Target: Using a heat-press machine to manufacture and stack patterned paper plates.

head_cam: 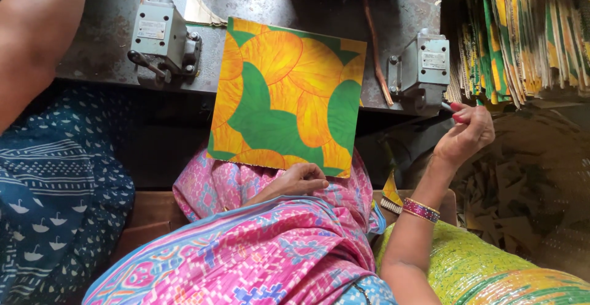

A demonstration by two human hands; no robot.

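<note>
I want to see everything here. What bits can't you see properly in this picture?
- Head view: the left hand has its fingertips tucked under the orange and green card.
- The card stack is cut off by the top and right edges.
- The pile beside the right hand is too dark to make out.
- The arm at left runs off the frame.

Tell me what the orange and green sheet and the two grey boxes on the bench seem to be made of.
Orange and green sheet: printed cardboard, judging by its flat, stiff hold and pale cut edge; the finish looks matte. Left grey box and right grey box: painted metal, probably cast, with bolts and worn edges.
</note>
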